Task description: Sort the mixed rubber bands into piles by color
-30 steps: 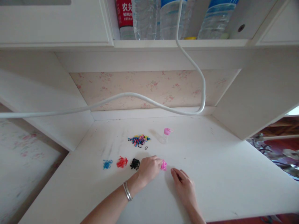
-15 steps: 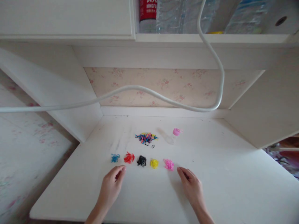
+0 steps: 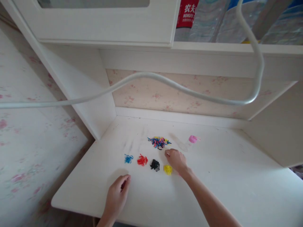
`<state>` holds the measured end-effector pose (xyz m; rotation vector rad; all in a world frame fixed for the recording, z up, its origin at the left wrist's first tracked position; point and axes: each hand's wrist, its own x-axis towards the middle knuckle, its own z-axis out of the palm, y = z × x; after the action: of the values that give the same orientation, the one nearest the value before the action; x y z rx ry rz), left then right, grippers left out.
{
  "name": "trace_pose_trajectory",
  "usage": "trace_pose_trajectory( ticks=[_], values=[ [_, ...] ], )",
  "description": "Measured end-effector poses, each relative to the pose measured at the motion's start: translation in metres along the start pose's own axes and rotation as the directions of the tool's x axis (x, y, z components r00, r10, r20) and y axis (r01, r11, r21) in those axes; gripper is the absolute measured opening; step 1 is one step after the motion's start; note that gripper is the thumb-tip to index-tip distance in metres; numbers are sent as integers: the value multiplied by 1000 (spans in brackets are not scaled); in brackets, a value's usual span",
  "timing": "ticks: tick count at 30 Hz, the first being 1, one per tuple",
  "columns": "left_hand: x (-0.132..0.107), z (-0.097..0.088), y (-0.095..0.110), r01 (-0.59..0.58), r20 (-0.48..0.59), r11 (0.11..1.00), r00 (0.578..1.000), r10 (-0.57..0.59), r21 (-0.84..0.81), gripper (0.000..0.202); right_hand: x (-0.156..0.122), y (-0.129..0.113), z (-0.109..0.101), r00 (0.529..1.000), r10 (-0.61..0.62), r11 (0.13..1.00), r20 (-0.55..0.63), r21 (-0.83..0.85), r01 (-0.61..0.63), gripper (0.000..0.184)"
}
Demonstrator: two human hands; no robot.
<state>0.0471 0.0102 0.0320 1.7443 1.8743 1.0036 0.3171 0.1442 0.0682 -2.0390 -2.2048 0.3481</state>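
On the white desk (image 3: 224, 176) lies a row of small sorted heaps of tiny rubber bands: blue (image 3: 128, 158), red (image 3: 142, 160), black (image 3: 154, 165) and yellow (image 3: 168, 169). Behind them sits a mixed multicoloured heap (image 3: 158, 142). My right hand (image 3: 176, 160) reaches forward, its fingers curled with the tips pressed on the desk just in front of the mixed heap; it covers the spot where a pink heap lay. My left hand (image 3: 117, 196) rests near the front edge with fingers loosely curled, holding nothing that I can see.
A clear small bottle with a pink cap (image 3: 193, 139) lies on its side right of the mixed heap. A white cable (image 3: 165, 82) hangs across the alcove. Water bottles (image 3: 208, 19) stand on the shelf above. The desk's left edge (image 3: 78, 170) drops off beside floral wallpaper.
My right hand has moved forward and left from the desk front to the mixed heap, covering the pink heap. The view has swung left. My left hand stays near the front edge.
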Motion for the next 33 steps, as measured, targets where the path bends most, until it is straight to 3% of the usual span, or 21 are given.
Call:
trace_pose_trajectory(
  ticks=[10,16,21,28,33],
  values=[
    [1,2,-6,-12,35,1000,999,12,-5,26,3,-7,8,998,-22,999,-57,-28,20,29],
    [2,3,-5,-7,45,1000,999,7,7,27,-24,-29,-5,985,-151,986,-88,59,156,29],
    [2,2,-5,-23,51,1000,998,23,14,26,-49,-45,-2,964,-249,956,-97,134,260,30],
    [-1,2,-4,-20,90,1000,996,20,0,27,-75,-43,10,941,-299,953,-159,-9,301,32],
    [0,1,-3,-11,106,1000,994,10,4,26,-84,-43,26,900,-380,925,-216,-117,362,24]
  ],
)
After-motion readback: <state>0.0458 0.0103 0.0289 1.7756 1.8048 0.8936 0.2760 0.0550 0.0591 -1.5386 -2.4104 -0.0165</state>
